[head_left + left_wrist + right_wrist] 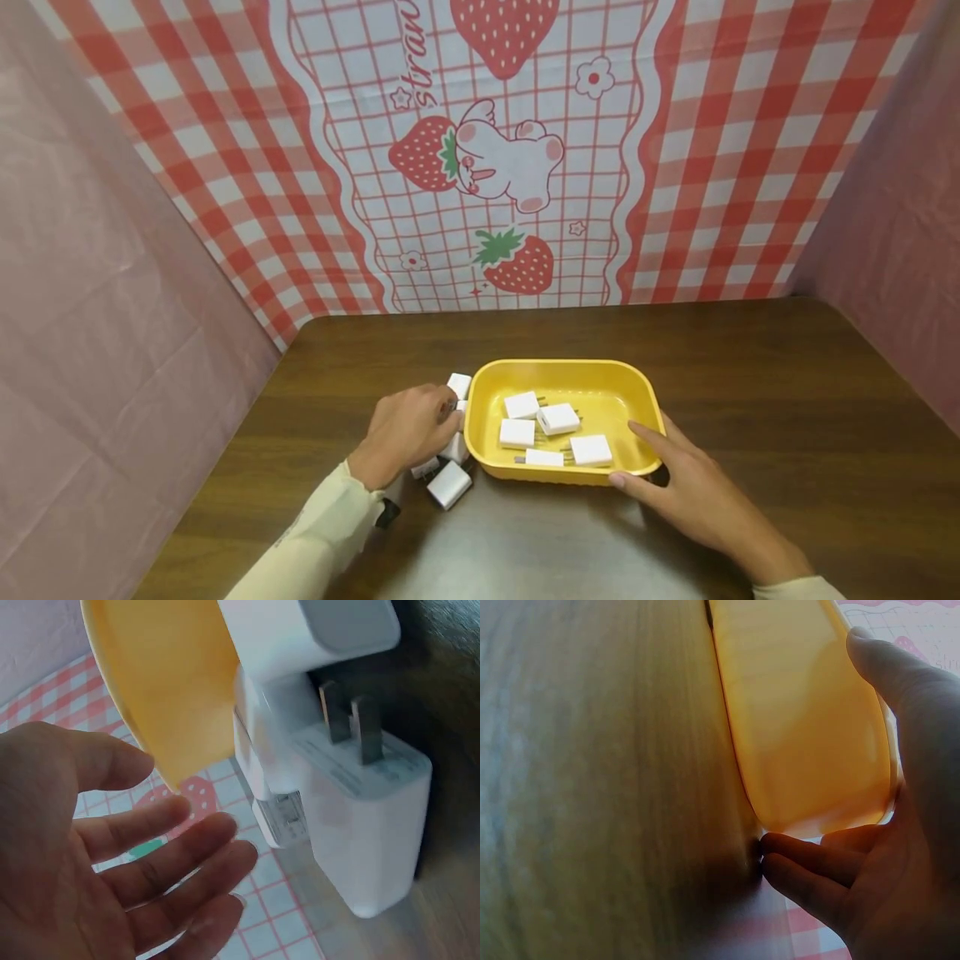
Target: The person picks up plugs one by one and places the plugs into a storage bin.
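The left hand [408,427], fingers spread, is near blocky white chargers [450,486]; the right hand [693,492] pinches an oblong yellow tub [588,379].

Rounded yellow tub [611,408], five white plug adapters [558,418] inside, loose adapters [450,485] clustered beside its left end

Red letters "straw" [422,57] run sideways on the checked cloth [517,158]

On the bench [757,392] stands a tub [585,385]; in it lie five chargers [558,419]. Other chargers [450,486] lie at its left. Behind the bench is a cloth [720,167].
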A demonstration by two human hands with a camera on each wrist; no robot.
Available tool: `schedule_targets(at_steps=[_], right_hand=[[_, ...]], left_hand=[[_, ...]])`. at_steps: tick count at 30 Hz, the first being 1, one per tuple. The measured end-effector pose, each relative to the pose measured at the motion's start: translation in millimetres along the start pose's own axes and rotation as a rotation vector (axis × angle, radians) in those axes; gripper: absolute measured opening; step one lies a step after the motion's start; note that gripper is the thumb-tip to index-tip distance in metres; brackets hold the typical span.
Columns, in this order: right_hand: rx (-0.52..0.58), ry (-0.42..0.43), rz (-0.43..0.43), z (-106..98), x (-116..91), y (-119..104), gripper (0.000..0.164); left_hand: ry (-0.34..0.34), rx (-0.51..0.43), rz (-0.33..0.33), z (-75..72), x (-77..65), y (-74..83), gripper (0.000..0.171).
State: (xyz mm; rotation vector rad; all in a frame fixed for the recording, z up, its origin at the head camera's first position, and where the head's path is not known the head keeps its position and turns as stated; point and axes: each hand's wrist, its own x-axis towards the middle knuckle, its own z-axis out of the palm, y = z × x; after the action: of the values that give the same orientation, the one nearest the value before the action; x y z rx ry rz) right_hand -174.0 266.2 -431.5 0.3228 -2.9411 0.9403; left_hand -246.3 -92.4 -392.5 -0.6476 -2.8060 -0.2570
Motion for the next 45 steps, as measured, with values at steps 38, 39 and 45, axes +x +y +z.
schedule_targets(at_steps=[38, 39, 45], right_hand=[[-0.002, -0.008, 0.011, -1.8, 0.1, -1.1, 0.093], [-0.003, -0.007, 0.011, -2.0, 0.1, -1.0, 0.093], [-0.012, -0.017, 0.022, -1.0, 0.3, -0.7, 0.094]], left_hand=[[0.003, 0.237, 0.035, 15.4, -19.7, 11.1, 0.044], [0.012, 0.233, 0.040, 15.9, -20.2, 10.6, 0.042], [0.053, 0.205, 0.049, 21.3, -23.2, 7.3, 0.036]])
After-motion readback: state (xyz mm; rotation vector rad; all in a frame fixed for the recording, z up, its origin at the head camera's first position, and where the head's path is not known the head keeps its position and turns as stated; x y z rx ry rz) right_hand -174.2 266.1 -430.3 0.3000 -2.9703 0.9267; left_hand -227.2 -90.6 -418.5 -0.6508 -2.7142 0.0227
